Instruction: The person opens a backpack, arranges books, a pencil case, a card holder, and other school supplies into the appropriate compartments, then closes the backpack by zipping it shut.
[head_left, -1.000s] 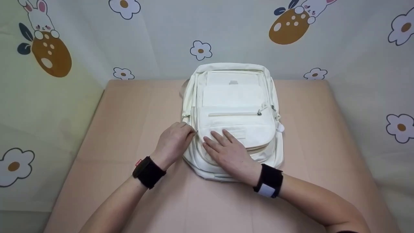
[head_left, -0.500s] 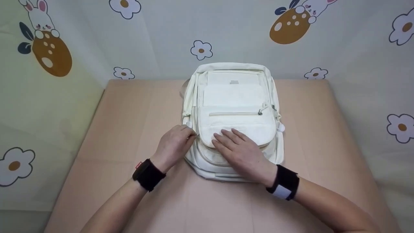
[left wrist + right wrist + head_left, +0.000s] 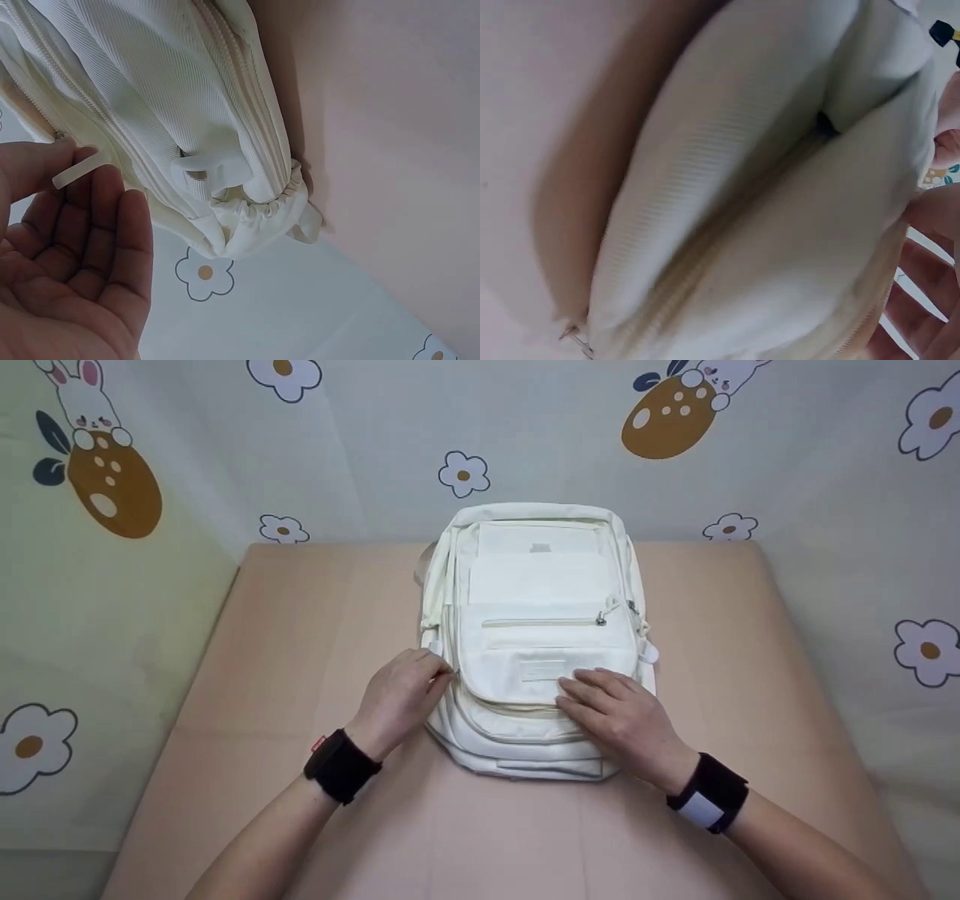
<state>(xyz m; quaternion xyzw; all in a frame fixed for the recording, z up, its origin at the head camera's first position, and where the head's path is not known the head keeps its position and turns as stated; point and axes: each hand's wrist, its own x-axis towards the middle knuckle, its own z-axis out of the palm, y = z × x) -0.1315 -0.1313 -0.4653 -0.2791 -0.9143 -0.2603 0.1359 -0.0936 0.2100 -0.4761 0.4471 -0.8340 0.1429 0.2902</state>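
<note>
A cream-white backpack [image 3: 551, 577] lies on the table with its front side up. At its left edge my left hand [image 3: 405, 690] pinches a pale zipper pull [image 3: 81, 169] between thumb and forefinger, the other fingers loosely bent below. The slider [image 3: 61, 136] shows just above the thumb in the left wrist view. My right hand [image 3: 622, 720] rests with extended fingers on the lower right of the front pocket [image 3: 495, 667], near its sewn label [image 3: 543, 670]. The right wrist view shows the bag's lower side up close, with the fingers [image 3: 922, 274] at the right border.
The table [image 3: 315, 600] has a plain pinkish-beige cover. Curtains [image 3: 375, 442] printed with flowers and rabbits stand around its back and sides. A second zipper [image 3: 547, 622] runs across the bag's front. Both wrists wear black bands [image 3: 343, 766].
My right hand has slid rightward across the front pocket, uncovering the label and the pocket's lower edge. The left hand stays at the left edge, having shifted only slightly.
</note>
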